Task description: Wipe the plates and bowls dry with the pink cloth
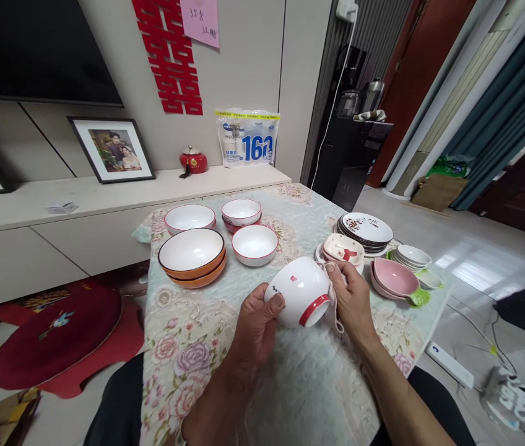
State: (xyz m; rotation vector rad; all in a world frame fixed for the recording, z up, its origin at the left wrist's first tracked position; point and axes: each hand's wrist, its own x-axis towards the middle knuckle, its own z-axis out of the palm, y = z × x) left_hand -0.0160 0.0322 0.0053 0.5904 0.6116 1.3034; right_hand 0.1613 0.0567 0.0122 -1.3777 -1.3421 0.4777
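A white bowl [297, 288] with a red foot ring and small printed marks is held tilted on its side above the table. My left hand [260, 313] grips its left rim, thumb on the outer wall. At the bowl's right side, my right hand [350, 294] is closed on a pale cloth [334, 303] that lies against the bowl and hangs below the fingers. Just beyond are a white bowl with a red rim [255, 243] and stacked orange bowls [192, 257]. Small rectangular dishes with a red pattern [343, 249] stand behind my right hand.
A floral cloth covers the table [197, 365]. Stacked plates [367, 228], pink bowls [395, 280] and small white bowls [411, 257] stand on the right. More bowls [190, 218] are at the back left. A red stool [65, 337] is left of the table; a power strip [451, 365] lies right.
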